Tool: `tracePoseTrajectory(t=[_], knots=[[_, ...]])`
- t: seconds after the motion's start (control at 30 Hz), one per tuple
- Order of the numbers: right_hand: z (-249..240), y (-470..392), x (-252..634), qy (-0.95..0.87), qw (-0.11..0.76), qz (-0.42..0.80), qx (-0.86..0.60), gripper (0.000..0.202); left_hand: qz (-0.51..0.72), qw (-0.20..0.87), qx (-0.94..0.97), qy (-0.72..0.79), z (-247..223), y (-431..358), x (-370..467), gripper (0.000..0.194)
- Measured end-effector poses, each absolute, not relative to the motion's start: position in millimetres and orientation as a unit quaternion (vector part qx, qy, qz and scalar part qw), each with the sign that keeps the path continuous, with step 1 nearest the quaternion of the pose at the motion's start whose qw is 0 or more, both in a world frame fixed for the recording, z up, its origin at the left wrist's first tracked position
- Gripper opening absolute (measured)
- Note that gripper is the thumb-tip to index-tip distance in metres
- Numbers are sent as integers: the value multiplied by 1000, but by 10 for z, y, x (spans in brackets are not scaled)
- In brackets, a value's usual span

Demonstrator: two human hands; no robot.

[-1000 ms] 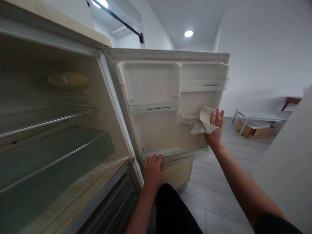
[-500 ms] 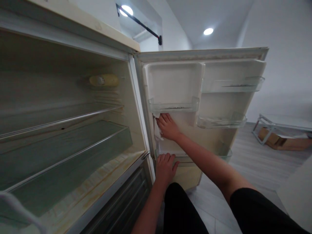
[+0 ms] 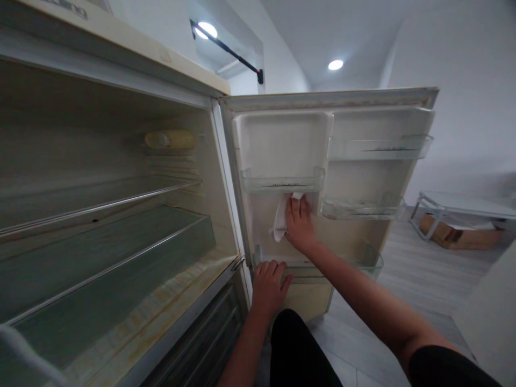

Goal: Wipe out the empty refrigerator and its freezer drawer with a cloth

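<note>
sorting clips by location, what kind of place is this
Probably a room in a home, perhaps a kitchen area. An empty fridge stands with its door open, the right hand pressing a white cloth against the door's inner wall; grey plank flooring and recessed ceiling lights surround it.

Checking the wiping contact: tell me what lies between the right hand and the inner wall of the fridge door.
In the head view, a white cloth lies under the right hand, pressed against the fridge door's inner wall just below a clear door shelf.
</note>
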State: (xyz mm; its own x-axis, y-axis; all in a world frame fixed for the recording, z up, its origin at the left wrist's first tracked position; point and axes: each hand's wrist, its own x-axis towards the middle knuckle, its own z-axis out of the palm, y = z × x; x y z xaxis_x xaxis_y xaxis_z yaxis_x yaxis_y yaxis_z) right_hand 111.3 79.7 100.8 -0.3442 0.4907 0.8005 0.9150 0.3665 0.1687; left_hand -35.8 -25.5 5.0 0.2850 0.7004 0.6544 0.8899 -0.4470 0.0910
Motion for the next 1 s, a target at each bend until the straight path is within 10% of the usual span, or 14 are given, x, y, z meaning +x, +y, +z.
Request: tracePoseTrajectory(t=[0.4,0.67,1.0], knots=[[740,420,3016,-770,105,-366,-512,44,-325,184,-791,-484,26,-210,-403,27],[724,407,2848,-691,143,-436,-558,50,-327,202,-788,-482,16,-188,-373,27],[856,1029,1895,-894,181,-327,-246,77,-315,209,-771,-513,19,-160,-250,27]])
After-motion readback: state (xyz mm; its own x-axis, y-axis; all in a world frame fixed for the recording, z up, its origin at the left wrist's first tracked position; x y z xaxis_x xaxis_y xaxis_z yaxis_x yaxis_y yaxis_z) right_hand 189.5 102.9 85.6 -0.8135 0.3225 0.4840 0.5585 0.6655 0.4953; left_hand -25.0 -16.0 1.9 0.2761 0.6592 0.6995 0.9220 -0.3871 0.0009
